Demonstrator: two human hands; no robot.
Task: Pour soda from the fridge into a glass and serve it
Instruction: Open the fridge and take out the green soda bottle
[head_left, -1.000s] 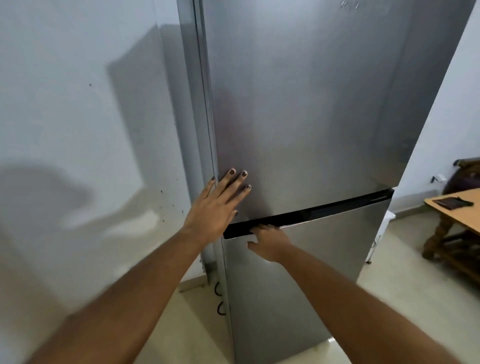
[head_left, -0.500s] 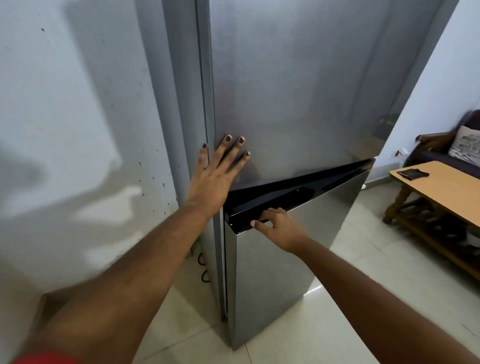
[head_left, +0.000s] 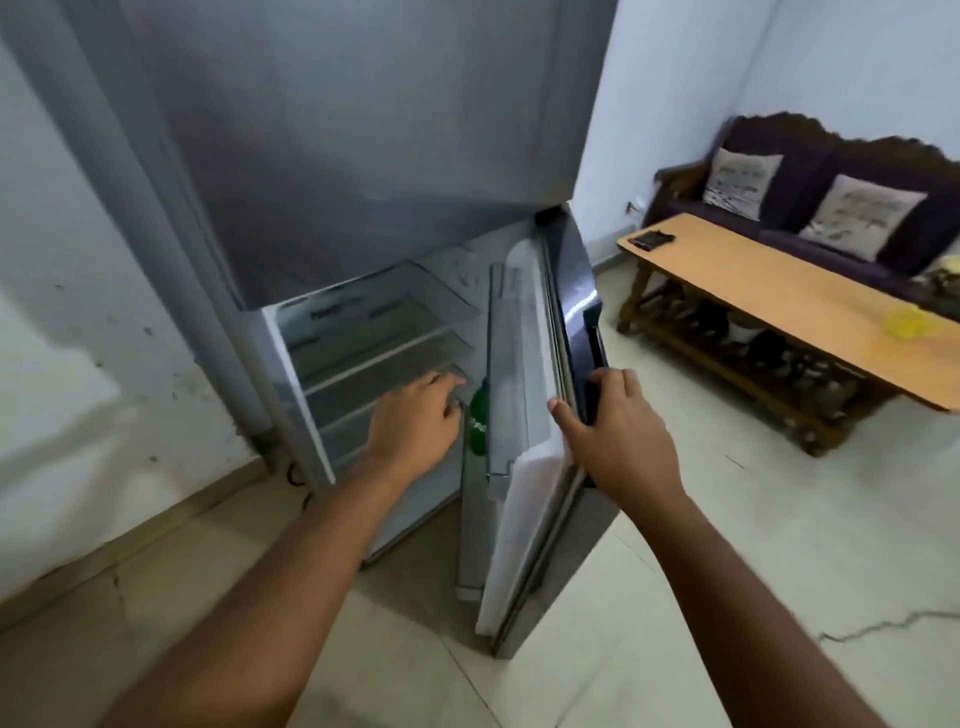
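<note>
The lower door (head_left: 524, 415) of the fridge (head_left: 363, 156) stands wide open. The right hand (head_left: 615, 431) is wrapped around the door's edge. The left hand (head_left: 415, 421), fingers loosely curled and holding nothing, reaches inside toward a green bottle (head_left: 478, 426), which stands in the door rack just beside it.
</note>
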